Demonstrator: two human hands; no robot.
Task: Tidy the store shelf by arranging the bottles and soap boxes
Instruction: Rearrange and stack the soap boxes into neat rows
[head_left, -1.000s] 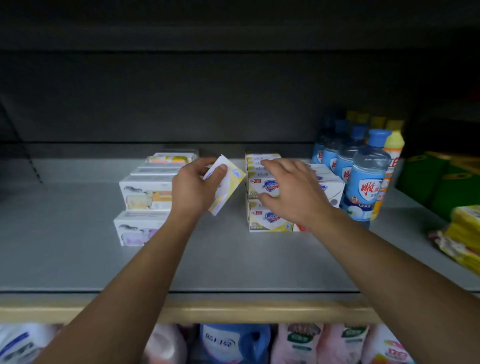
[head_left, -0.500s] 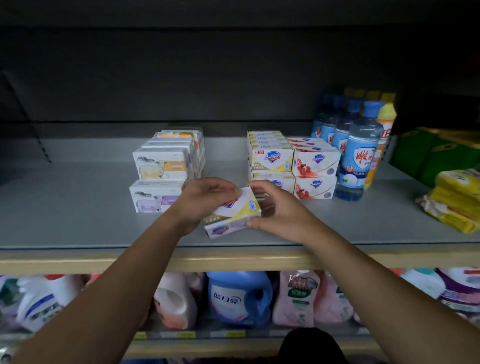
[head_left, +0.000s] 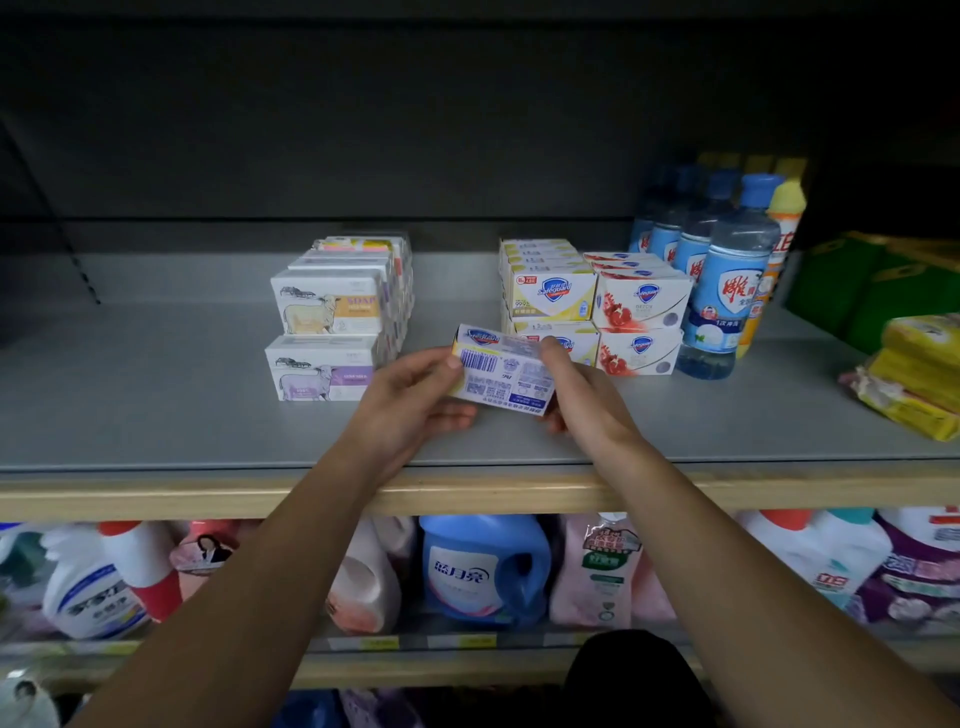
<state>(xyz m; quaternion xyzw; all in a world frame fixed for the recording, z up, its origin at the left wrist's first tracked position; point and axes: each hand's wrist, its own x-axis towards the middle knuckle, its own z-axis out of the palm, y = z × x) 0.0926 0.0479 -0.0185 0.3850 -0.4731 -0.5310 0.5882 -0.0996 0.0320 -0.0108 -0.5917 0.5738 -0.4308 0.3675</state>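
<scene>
Two bare forearms reach up from the near bottom corners and converge toward the middle. The left hand (head_left: 410, 400) is palm-up, thumb on top and fingers curled beneath, pinching the left end of a soap box (head_left: 503, 370). The right hand (head_left: 587, 397) grips the right end, back of the hand facing the camera, forefinger laid over the top edge.
</scene>
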